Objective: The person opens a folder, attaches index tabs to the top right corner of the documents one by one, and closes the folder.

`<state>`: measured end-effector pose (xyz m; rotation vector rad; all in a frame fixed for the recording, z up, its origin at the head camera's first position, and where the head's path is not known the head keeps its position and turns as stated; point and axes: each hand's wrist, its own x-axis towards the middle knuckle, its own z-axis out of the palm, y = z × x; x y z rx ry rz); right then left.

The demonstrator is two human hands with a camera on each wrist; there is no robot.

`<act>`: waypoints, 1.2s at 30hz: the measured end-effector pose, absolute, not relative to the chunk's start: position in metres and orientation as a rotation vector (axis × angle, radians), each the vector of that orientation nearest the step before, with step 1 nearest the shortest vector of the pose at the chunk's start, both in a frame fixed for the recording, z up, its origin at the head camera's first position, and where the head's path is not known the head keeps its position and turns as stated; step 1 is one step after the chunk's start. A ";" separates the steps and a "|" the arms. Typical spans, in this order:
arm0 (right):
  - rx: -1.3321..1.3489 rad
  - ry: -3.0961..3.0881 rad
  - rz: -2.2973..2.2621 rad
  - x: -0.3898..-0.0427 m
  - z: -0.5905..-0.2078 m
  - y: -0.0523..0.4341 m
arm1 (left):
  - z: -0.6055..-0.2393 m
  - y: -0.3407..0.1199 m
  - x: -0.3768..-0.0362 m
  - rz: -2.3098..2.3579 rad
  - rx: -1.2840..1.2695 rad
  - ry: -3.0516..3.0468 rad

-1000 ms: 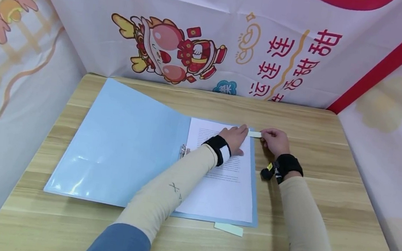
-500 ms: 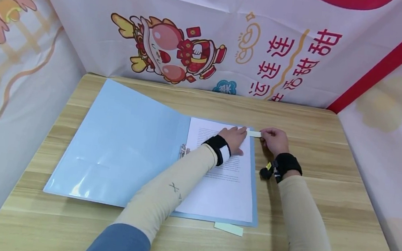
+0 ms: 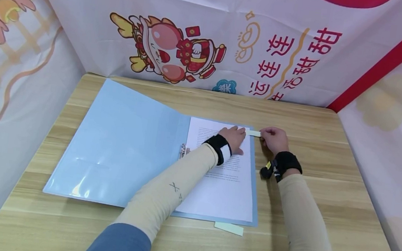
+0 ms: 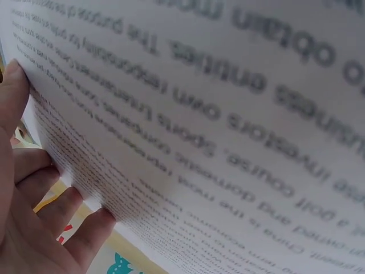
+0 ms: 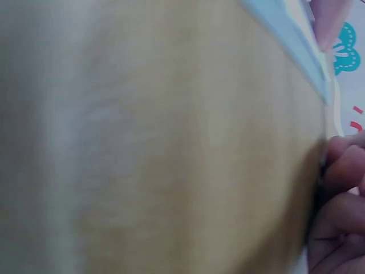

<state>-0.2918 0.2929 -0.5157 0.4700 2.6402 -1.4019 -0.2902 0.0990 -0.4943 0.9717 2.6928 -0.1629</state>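
Observation:
A pale green sticky strip (image 3: 254,133) lies across the upper right edge of a printed sheet (image 3: 215,197) in the head view. My right hand (image 3: 275,140) pinches the strip's outer end between thumb and fingers. Spread over the top of the sheet, my left hand (image 3: 234,138) has its fingertips right beside the strip's inner end. The sheet rests in an opened light blue folder (image 3: 124,145). In the left wrist view, the left hand's fingers (image 4: 94,228) rest on the printed text. In the right wrist view, the right hand's curled fingers (image 5: 345,171) show, but the strip is hard to make out.
A second pale green strip (image 3: 228,228) lies just below the folder's bottom edge. A metal clip (image 3: 182,151) sits at the folder's spine, partly behind the left forearm. The wooden table (image 3: 331,190) meets a printed cloth (image 3: 207,2) at the back.
The left fingertips have drawn slightly downward and left at the strip's inner end. The strip and right hand have shifted only a trace; the folder and sheet stay put.

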 end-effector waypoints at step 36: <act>0.270 2.915 -0.998 -0.306 -0.520 0.255 | -0.507 0.098 -0.304 -0.159 1.034 2.726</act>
